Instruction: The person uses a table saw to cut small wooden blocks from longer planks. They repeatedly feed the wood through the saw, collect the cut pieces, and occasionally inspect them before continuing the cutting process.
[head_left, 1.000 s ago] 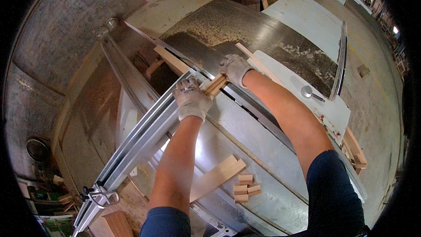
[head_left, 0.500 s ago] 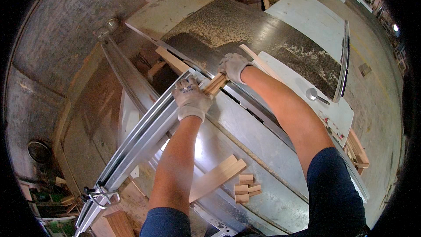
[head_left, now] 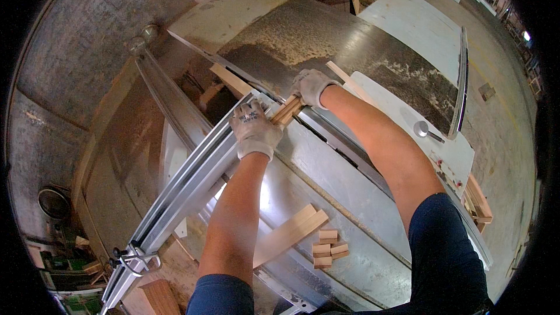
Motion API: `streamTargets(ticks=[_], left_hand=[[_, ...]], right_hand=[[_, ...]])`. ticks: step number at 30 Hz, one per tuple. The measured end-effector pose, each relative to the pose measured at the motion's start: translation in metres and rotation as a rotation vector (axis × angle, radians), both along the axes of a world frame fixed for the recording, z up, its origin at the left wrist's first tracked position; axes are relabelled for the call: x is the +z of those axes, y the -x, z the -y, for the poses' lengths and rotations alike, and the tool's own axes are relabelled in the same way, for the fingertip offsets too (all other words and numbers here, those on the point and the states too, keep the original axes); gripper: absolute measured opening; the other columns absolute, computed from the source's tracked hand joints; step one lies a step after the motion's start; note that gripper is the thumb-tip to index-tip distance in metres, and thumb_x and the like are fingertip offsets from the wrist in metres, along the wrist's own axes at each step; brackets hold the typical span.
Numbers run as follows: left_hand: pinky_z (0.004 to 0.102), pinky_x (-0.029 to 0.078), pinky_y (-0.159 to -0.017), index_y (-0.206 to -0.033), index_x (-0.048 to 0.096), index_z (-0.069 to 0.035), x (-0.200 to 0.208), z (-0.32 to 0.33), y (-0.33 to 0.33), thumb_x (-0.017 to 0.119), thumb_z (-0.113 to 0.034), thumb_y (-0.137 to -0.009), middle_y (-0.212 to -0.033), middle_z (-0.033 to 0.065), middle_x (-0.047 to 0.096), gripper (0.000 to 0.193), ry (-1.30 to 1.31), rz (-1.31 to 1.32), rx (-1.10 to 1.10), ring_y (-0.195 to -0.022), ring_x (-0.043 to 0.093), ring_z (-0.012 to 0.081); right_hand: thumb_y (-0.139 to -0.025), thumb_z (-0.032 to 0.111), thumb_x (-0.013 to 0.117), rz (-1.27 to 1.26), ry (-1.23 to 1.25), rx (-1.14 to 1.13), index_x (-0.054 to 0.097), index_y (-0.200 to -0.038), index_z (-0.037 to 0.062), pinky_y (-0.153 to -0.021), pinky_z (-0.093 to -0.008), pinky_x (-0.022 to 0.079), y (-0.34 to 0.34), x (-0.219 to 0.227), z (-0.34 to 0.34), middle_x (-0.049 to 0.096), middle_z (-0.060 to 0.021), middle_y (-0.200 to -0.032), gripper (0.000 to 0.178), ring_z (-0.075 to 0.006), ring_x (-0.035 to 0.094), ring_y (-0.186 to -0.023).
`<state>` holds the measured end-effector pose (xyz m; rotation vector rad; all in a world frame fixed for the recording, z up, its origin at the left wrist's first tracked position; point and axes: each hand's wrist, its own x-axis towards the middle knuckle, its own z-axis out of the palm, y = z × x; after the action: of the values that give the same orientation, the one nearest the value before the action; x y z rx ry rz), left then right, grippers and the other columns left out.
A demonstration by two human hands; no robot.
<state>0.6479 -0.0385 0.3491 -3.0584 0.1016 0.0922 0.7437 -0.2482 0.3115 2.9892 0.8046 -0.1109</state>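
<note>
In a grey work glove, my left hand [head_left: 255,127] is closed at the near-left end of a few short wooden strips [head_left: 287,111], pressing against the long metal fence [head_left: 192,160]. My right hand [head_left: 312,88], also gloved, grips the far-right end of the same strips. They lie side by side, touching, across the metal sliding table [head_left: 344,192] beside the long slot. Both hands hide the strip ends, and no blade shows. Beyond the fence end, another wooden piece [head_left: 230,79] sticks out at the slot.
Several small wooden blocks [head_left: 328,235] and longer light boards [head_left: 291,234] lie on the sliding table near me. A clamp [head_left: 137,261] sits on the fence's near end. Sawdust covers the dark table [head_left: 315,35] beyond. A round-headed handle [head_left: 420,129] and a thin wooden strip [head_left: 344,79] are right.
Both hands keep hold of the strips, nearly unmoved in view. The dark far table and the round-headed handle appear shifted slightly to the right.
</note>
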Motion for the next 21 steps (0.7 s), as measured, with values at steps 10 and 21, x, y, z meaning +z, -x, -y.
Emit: streamTargets(ticks=[10,21], left_hand=[[0.0494,0.024,-0.127,-0.165,0.035,-0.005,0.011,-0.004,-0.007,0.069,-0.068,-0.091,-0.166,0.0192,0.042,0.103,0.022,-0.086,0.043,-0.159,0.031,0.0355],[0.0532,0.024,-0.129,-0.170,0.026,-0.006,-0.005,-0.036,-0.001,0.071,-0.054,-0.094,-0.169,0.0209,0.037,0.100,0.019,-0.089,-0.060,-0.159,0.029,0.0398]], right_hand=[[-0.089,0.021,0.075,-0.101,0.045,-0.096,0.078,-0.124,0.0300,-0.109,-0.0431,0.051,0.002,0.021,-0.016,0.073,0.0010,-0.133,0.036,-0.0279,0.064,-0.131],[-0.085,0.024,0.079,0.213,-0.400,-0.163,0.074,-0.120,0.0120,-0.113,-0.0469,0.048,0.090,0.033,0.036,0.070,-0.0144,-0.132,0.037,-0.0359,0.061,-0.130]])
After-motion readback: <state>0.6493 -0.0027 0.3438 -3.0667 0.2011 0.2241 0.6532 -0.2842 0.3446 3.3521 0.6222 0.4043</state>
